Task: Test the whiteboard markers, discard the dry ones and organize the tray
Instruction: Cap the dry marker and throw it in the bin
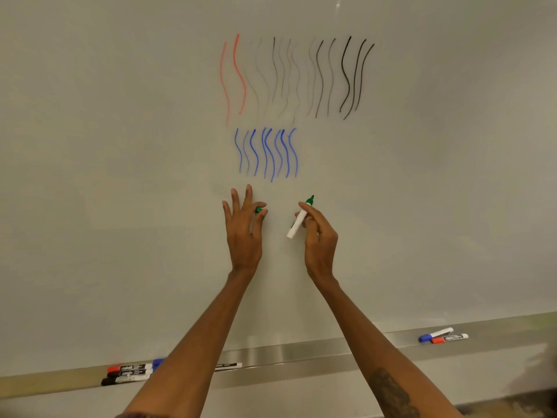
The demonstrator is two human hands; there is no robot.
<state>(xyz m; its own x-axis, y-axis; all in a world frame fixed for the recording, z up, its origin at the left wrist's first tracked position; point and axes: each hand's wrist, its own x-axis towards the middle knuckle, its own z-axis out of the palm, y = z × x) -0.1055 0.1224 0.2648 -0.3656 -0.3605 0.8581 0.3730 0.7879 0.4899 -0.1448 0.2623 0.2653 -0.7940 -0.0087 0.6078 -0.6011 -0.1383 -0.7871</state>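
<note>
Down-left of L hand (244, 236): capped markers (129, 374) in tray (301, 352). L hand up at whiteboard (120, 146), green cap (258, 210) pinched thumb-to-index, other fingers splayed. R hand (320, 238) just beside, gripping uncapped green marker (298, 221), tip up. Down-right of R hand: two more markers (443, 336) in tray.

Markers (129, 374) on the tray (301, 354): black label bands with white lettering, too small and blurred to read.

Whiteboard (120, 146): smooth, faintly glossy. Tray (301, 354): brushed metal, satin sheen. Green marker (298, 221): white plastic barrel, smooth; its green cap (258, 210) glossy plastic.
</note>
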